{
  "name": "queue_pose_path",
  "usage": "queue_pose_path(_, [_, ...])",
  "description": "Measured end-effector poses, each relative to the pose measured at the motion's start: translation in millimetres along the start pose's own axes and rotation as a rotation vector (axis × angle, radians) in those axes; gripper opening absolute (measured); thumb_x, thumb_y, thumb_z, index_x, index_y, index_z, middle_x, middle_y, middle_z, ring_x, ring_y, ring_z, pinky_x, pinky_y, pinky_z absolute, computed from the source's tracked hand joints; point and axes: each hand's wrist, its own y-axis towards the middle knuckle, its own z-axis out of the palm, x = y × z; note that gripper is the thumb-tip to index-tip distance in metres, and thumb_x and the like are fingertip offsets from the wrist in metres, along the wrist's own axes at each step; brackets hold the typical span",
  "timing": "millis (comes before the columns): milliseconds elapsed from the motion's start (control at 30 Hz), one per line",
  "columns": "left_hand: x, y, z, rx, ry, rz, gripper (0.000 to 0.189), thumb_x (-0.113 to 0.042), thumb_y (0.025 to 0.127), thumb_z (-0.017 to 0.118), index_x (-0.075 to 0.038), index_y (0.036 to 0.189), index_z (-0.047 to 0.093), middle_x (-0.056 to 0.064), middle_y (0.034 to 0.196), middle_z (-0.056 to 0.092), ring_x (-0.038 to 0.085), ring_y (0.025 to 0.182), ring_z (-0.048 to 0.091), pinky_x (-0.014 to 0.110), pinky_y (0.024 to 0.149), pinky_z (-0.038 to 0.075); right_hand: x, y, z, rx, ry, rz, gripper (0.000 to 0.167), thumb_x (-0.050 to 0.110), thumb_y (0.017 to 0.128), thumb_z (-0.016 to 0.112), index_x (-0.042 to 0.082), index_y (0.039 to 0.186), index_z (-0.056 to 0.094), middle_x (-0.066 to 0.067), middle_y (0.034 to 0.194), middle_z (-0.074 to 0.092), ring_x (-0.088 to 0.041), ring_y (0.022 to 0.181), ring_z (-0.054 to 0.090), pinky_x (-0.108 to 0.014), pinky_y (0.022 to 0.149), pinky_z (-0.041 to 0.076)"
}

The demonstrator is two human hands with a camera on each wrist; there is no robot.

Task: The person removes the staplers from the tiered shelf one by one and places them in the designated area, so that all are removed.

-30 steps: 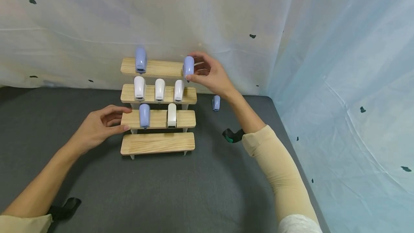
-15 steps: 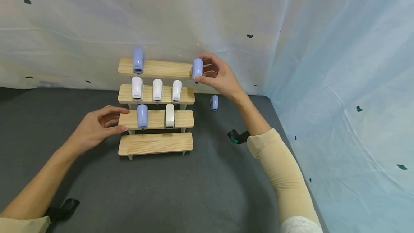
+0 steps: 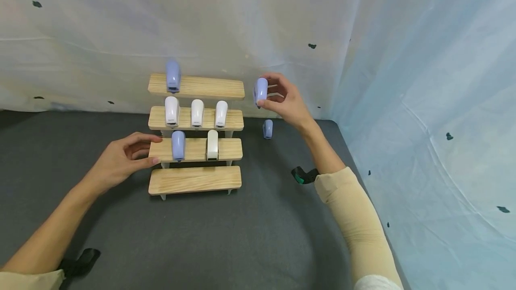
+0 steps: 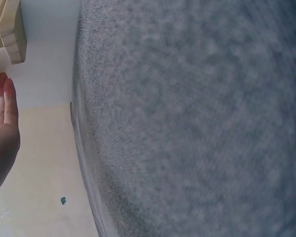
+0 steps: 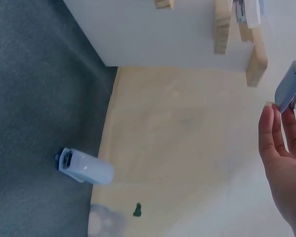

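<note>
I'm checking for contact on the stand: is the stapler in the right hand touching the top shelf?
Apart. The head view shows pale backdrop between the held stapler and the right end of the top shelf.

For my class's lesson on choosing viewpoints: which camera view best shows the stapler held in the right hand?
The head view: that stapler sits wholly inside the frame, pinched by the right hand. The right wrist view shows it cut off at the right edge; the left wrist view does not show it.
</note>
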Motion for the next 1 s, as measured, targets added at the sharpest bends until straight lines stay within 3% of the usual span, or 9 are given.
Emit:
queue_pose_path(333, [-1.3, -1.6, 0.4, -0.01, -0.018, -0.017, 0.046, -0.006, 0.089, 0.076, -0.006, 0.132, 0.058, -0.004, 0.127, 0.058, -0.003, 0.108, 0.06, 0.016, 0.082, 0.05, -17.1, -12.2, -11.8, -0.042, -0.044, 0.012, 0.056, -0.003, 0.083, 0.075, -0.001, 0.135, 0.053, -0.017, 0.122, 0.055, -0.039, 0.105, 0.055, -0.044, 0.089, 0.051])
queue_pose_path(567, [1.6, -0.6, 3.0, -0.007, -0.047, 0.0, 0.045, -0.005, 0.09, 0.074, -0.004, 0.131, 0.058, 0.007, 0.132, 0.057, 0.0, 0.108, 0.06, 0.017, 0.081, 0.051, -28.9, -25.5, -25.2, -0.058, -0.042, 0.068, 0.059, -0.006, 0.083, 0.073, -0.003, 0.138, 0.05, -0.02, 0.124, 0.054, -0.042, 0.108, 0.053, -0.029, 0.087, 0.051])
queue_pose_path(733, [0.8, 0.3, 2.9, 0.016, -0.036, -0.006, 0.045, -0.009, 0.091, 0.074, -0.005, 0.132, 0.057, 0.009, 0.135, 0.055, -0.001, 0.108, 0.06, 0.017, 0.081, 0.051, -19.7, -36.3, -32.4, -0.041, -0.052, 0.083, 0.057, -0.008, 0.085, 0.072, -0.007, 0.138, 0.049, -0.025, 0.125, 0.053, -0.041, 0.108, 0.055, -0.028, 0.087, 0.051])
queue_pose_path(833, [-1.7, 0.5, -0.2, 0.037, -0.002, 0.003, 0.047, -0.013, 0.091, 0.075, -0.003, 0.133, 0.056, 0.013, 0.137, 0.053, -0.005, 0.109, 0.058, 0.016, 0.081, 0.05, -12.8, -41.1, -33.2, -0.04, -0.052, 0.109, 0.057, -0.006, 0.085, 0.073, -0.007, 0.137, 0.05, -0.023, 0.126, 0.054, -0.034, 0.107, 0.058, -0.029, 0.087, 0.051])
queue_pose_path(1000, [-5.8, 1.7, -2.9, 0.043, 0.021, -0.015, 0.049, -0.016, 0.091, 0.076, -0.002, 0.133, 0.055, 0.016, 0.138, 0.052, -0.005, 0.107, 0.058, 0.016, 0.081, 0.05, -16.3, -44.5, -36.1, -0.044, -0.05, 0.157, 0.059, -0.007, 0.086, 0.072, -0.007, 0.14, 0.047, -0.022, 0.129, 0.054, -0.034, 0.11, 0.058, -0.027, 0.086, 0.051])
